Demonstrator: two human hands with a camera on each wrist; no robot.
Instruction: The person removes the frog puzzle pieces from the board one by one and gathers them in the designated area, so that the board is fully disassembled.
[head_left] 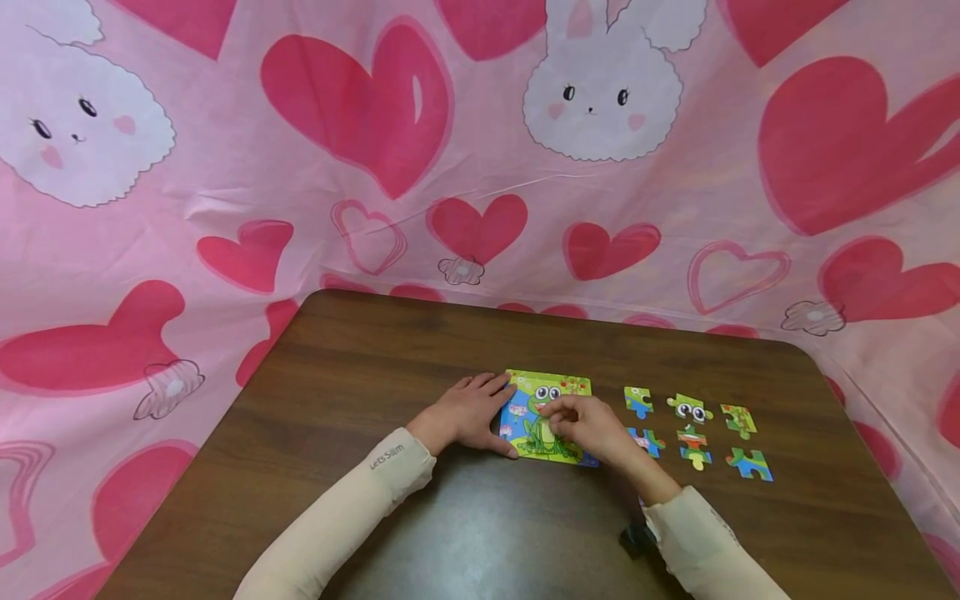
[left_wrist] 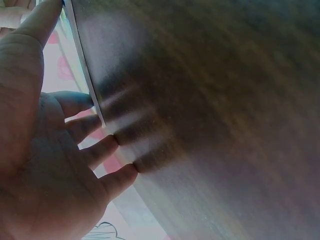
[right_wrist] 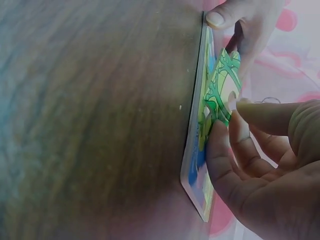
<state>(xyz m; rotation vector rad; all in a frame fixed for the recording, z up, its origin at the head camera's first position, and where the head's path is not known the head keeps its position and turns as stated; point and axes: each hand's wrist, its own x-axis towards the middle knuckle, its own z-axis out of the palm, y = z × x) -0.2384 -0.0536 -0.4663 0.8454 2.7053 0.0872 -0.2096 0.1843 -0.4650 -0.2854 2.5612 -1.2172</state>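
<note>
A frog jigsaw puzzle board [head_left: 551, 377] lies on the brown table. My left hand [head_left: 471, 414] rests along its left side, with fingers spread and the thumb at the near left corner. In the left wrist view, the fingertips [left_wrist: 127, 176] touch the tabletop and the board's edge. Over the board's right half is my right hand [head_left: 594, 427]. Its thumb and fingers pinch a green puzzle piece [right_wrist: 225, 82] printed with part of the frog, seen tilted against the board in the right wrist view. Whether the piece is seated cannot be told.
Several loose puzzle pieces lie right of the board in two rows, among them one with the frog's eyes [head_left: 690, 408] and a green corner piece [head_left: 750, 464]. A small black object [head_left: 636, 539] is by the right wrist. A pink heart-print cloth [head_left: 480, 167] hangs behind the table.
</note>
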